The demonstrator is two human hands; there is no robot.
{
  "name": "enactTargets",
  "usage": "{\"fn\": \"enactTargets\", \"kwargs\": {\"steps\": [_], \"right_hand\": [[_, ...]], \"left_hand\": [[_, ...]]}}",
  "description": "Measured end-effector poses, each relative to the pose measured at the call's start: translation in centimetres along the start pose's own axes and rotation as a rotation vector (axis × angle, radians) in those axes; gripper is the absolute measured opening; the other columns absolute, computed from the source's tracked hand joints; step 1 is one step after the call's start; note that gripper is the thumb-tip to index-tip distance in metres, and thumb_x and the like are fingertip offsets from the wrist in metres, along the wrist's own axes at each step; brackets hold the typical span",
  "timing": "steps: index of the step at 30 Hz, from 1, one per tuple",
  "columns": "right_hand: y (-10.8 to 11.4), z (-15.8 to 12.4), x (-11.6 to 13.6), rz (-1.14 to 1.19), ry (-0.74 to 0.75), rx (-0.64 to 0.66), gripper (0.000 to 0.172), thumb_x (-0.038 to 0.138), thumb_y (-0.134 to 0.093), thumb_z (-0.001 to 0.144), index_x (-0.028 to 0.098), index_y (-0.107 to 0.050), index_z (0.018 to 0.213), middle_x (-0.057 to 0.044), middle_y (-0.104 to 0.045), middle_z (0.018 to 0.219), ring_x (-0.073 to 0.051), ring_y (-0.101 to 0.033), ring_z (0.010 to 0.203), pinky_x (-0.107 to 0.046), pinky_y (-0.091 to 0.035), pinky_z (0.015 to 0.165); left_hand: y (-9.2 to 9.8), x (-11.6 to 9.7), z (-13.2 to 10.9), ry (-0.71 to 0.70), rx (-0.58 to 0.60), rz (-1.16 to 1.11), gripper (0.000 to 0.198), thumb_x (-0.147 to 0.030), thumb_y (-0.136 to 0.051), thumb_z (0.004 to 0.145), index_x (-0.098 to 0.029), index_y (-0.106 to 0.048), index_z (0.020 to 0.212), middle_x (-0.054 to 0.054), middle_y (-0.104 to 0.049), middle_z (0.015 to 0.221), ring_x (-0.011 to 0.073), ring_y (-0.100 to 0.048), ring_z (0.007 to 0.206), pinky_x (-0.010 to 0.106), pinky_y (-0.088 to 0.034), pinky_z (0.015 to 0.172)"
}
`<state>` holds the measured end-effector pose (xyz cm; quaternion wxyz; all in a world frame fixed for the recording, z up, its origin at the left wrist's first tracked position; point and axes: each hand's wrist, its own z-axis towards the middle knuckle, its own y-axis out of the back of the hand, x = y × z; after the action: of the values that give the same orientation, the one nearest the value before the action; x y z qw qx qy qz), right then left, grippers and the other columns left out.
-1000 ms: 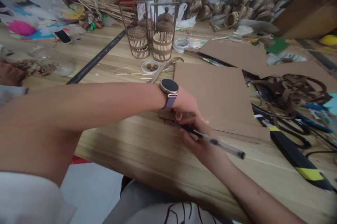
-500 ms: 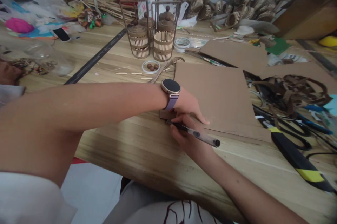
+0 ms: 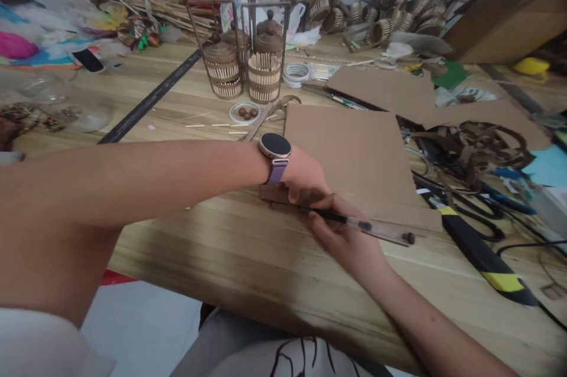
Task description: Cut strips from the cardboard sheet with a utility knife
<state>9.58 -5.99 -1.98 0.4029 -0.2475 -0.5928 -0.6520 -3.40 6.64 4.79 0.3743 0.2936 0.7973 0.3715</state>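
My right hand (image 3: 349,235) is closed round a black-and-clear gel pen (image 3: 345,220), its tip low at the near edge of the cardboard. My left hand (image 3: 305,176), with a watch (image 3: 275,145) on the wrist, presses down with curled fingers on a narrow cardboard strip (image 3: 274,194). That strip lies along the near edge of a large cardboard sheet (image 3: 345,152) and sticks out past it on both sides. Some left fingers are hidden behind the wrist and right hand. The pen's tip is hard to make out.
Beyond the sheet stand lidded wooden-slat baskets (image 3: 224,70), a dish of brown beads (image 3: 245,113) and tape rolls (image 3: 296,74). At right lie black scissors (image 3: 482,220), a black-and-yellow utility knife (image 3: 487,259) and brown strips (image 3: 482,143). A phone (image 3: 88,61) lies at back left.
My right hand and the pen have slid to the right along the strip's near edge. My left hand stays pressed on the cardboard. The whole view has shifted slightly.
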Motion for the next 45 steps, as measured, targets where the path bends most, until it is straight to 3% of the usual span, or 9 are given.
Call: {"fn": "enactTargets", "kwargs": {"steps": [2,4,10,15,18,23,29,35,45], "right_hand": [[1.5,-0.6,-0.4,-0.037,-0.035,-0.015,0.013,0.033,-0.058,0.084,0.023,-0.063,0.078,-0.003,-0.072,0.073,-0.017,-0.065,0.063,-0.027,-0.049,0.054],[3.1,-1.4,-1.0,-0.091,-0.071,-0.05,0.015,0.035,-0.057,0.084,0.024,-0.064,0.077,-0.003,-0.071,0.07,-0.017,-0.064,0.059,-0.027,-0.047,0.05],[9.3,-4.5,-4.0,-0.344,-0.228,-0.265,0.026,0.051,-0.061,0.079,0.026,-0.065,0.076,-0.003,-0.07,0.069,-0.018,-0.054,0.045,-0.032,-0.04,0.041],[12.9,-6.3,-4.2,-0.459,-0.285,-0.323,0.016,0.046,-0.064,0.08,0.031,-0.063,0.076,-0.002,-0.069,0.069,-0.023,-0.056,0.048,-0.036,-0.04,0.043],[11.8,-5.8,-3.1,-0.388,-0.215,-0.344,0.015,0.045,-0.065,0.079,0.031,-0.063,0.074,-0.002,-0.069,0.07,-0.024,-0.06,0.053,-0.035,-0.042,0.044],[6.6,-3.2,-1.1,-0.188,-0.003,-0.166,0.015,0.034,-0.061,0.082,0.026,-0.064,0.07,-0.001,-0.067,0.064,-0.019,-0.063,0.058,-0.028,-0.045,0.049],[2.6,-1.0,-0.3,-0.048,0.022,-0.083,0.018,0.034,-0.057,0.085,0.023,-0.062,0.071,-0.003,-0.068,0.069,-0.017,-0.063,0.063,-0.027,-0.049,0.056],[1.8,-0.9,-0.8,-0.004,-0.002,-0.089,0.019,0.034,-0.057,0.086,0.021,-0.061,0.072,-0.003,-0.066,0.068,-0.016,-0.06,0.062,-0.027,-0.047,0.055],[2.5,-1.0,-0.8,-0.044,-0.005,-0.092,0.019,0.034,-0.056,0.086,0.023,-0.06,0.071,-0.002,-0.066,0.067,-0.016,-0.061,0.062,-0.027,-0.047,0.057]], "left_hand": [[0.1,0.2,0.1,-0.047,0.136,0.116,0.073,-0.002,-0.078,0.067,-0.041,-0.067,0.128,-0.003,-0.075,0.079,0.0173,-0.061,0.067,0.026,-0.042,0.067],[0.0,0.2,0.2,-0.064,0.217,0.226,0.088,-0.004,-0.074,0.074,-0.048,-0.046,0.145,-0.003,-0.074,0.084,0.0178,-0.06,0.069,0.027,-0.042,0.068],[-0.3,0.1,0.4,-0.029,0.236,0.239,0.091,-0.005,-0.069,0.078,-0.054,-0.037,0.146,-0.005,-0.066,0.07,0.0171,-0.056,0.061,0.026,-0.042,0.067],[-0.2,0.1,0.5,-0.019,0.228,0.217,0.092,-0.004,-0.072,0.074,-0.055,-0.04,0.144,-0.006,-0.066,0.067,0.0161,-0.055,0.058,0.025,-0.042,0.067],[-0.2,0.1,0.4,-0.007,0.23,0.217,0.091,-0.005,-0.071,0.074,-0.055,-0.04,0.144,-0.006,-0.066,0.066,0.0161,-0.056,0.058,0.024,-0.042,0.067],[-0.4,0.4,0.4,-0.037,0.217,0.28,0.092,-0.006,-0.07,0.076,-0.056,-0.036,0.146,-0.004,-0.073,0.083,0.0168,-0.058,0.061,0.025,-0.041,0.067],[-0.2,0.1,0.2,-0.027,0.219,0.269,0.091,-0.005,-0.071,0.075,-0.052,-0.04,0.147,-0.002,-0.076,0.089,0.0183,-0.06,0.065,0.027,-0.042,0.069],[0.0,-0.3,-0.1,0.002,0.194,0.22,0.087,-0.004,-0.072,0.072,-0.052,-0.049,0.141,-0.004,-0.075,0.081,0.018,-0.061,0.068,0.026,-0.042,0.068],[-0.2,0.0,0.2,-0.024,0.229,0.321,0.09,-0.007,-0.072,0.078,-0.053,-0.037,0.147,-0.002,-0.076,0.09,0.0202,-0.062,0.072,0.028,-0.041,0.069]]}}
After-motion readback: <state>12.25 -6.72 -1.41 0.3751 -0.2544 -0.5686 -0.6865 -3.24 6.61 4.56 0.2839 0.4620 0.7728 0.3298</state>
